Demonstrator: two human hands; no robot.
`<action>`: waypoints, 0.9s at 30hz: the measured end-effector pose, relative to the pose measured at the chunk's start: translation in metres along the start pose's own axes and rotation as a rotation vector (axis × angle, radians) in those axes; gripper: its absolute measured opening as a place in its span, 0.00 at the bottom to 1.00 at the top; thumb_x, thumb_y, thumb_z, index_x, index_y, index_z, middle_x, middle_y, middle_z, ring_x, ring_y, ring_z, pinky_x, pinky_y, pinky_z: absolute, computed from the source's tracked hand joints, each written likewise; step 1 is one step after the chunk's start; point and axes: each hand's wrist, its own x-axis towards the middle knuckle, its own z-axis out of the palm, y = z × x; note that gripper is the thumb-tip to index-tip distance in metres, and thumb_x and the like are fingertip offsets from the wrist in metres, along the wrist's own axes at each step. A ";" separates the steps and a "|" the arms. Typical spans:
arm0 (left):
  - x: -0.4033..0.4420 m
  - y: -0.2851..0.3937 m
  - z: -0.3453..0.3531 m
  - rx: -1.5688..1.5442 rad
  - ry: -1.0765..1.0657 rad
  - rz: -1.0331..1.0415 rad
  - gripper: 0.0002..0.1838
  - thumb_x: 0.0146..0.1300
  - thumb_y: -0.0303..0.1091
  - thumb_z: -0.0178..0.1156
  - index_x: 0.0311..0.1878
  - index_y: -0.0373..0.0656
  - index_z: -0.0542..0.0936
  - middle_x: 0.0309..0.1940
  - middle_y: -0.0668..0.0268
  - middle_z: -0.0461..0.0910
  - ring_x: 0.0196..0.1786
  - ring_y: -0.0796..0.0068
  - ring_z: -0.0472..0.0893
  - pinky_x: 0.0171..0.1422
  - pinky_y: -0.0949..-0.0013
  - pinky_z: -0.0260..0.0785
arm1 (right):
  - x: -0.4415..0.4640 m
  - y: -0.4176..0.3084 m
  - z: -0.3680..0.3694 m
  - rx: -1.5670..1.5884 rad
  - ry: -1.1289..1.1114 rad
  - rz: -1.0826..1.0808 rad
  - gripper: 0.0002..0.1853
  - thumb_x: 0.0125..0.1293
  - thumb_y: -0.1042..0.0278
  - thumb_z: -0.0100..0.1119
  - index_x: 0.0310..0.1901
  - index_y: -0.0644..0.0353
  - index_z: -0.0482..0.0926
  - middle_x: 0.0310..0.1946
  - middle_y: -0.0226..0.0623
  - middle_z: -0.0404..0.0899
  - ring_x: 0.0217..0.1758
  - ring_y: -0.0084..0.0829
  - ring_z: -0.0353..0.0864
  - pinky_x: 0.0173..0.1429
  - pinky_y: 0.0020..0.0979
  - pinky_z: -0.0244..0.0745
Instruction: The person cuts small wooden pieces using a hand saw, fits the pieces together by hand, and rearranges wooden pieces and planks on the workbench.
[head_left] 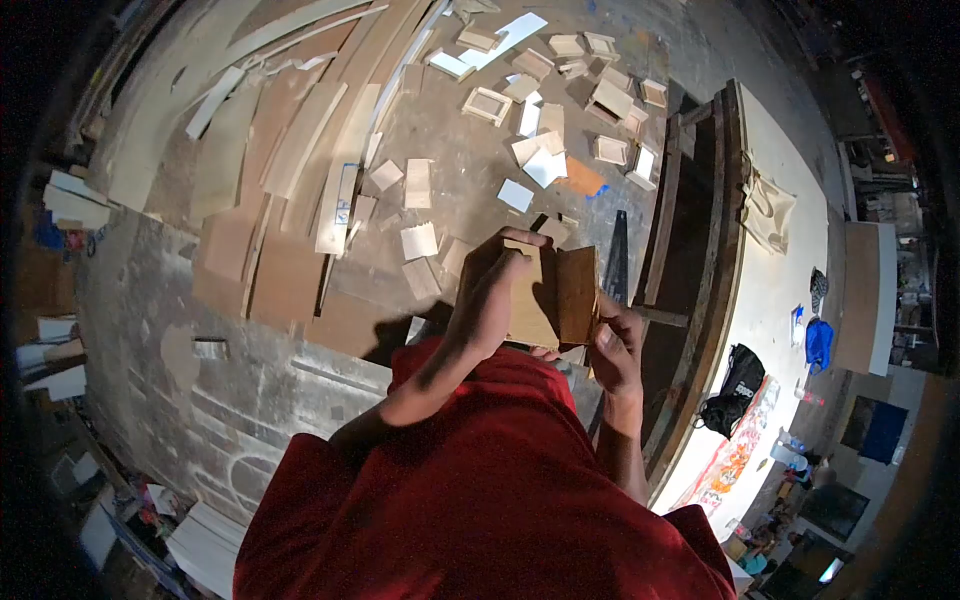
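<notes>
In front of my red shirt, both hands hold wooden pieces up off the floor. My left hand (488, 298) is closed on a pale wooden board (531, 303), its fingers bent over the upper edge. My right hand (617, 345) grips a browner wooden board (577, 295) at its lower right side, with the thumb on the near face. The two boards stand side by side at an angle, like parts of a small box. Whether they are joined I cannot tell. Some fingertips are hidden behind the wood.
Small wooden frames and boxes (488, 105) lie scattered over the floor ahead, among pale offcuts (418, 240). Long boards (305, 140) cover the left side. A black handsaw-like strip (619, 255) lies near a white-topped table (790, 270), which carries a black bag (742, 375) and a blue bag (819, 345).
</notes>
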 end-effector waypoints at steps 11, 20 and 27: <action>-0.012 0.004 0.001 -0.187 0.024 -0.047 0.19 0.71 0.39 0.46 0.51 0.35 0.80 0.45 0.60 0.83 0.47 0.70 0.80 0.58 0.66 0.71 | -0.008 0.004 -0.001 -0.105 -0.015 -0.008 0.45 0.65 0.45 0.69 0.68 0.82 0.71 0.61 0.57 0.82 0.55 0.39 0.88 0.53 0.35 0.84; -0.026 0.009 0.005 -0.180 -0.037 -0.001 0.21 0.75 0.43 0.43 0.53 0.36 0.78 0.45 0.60 0.82 0.49 0.71 0.79 0.59 0.65 0.70 | -0.022 0.005 0.000 -0.128 0.018 -0.093 0.43 0.64 0.42 0.68 0.64 0.79 0.77 0.57 0.54 0.84 0.53 0.39 0.89 0.54 0.35 0.83; -0.034 0.013 0.008 -0.112 -0.030 0.061 0.21 0.75 0.45 0.43 0.53 0.38 0.78 0.45 0.60 0.80 0.46 0.71 0.79 0.56 0.64 0.71 | -0.036 0.024 -0.004 0.047 0.119 -0.121 0.42 0.64 0.44 0.69 0.65 0.78 0.76 0.57 0.54 0.83 0.58 0.43 0.86 0.60 0.41 0.81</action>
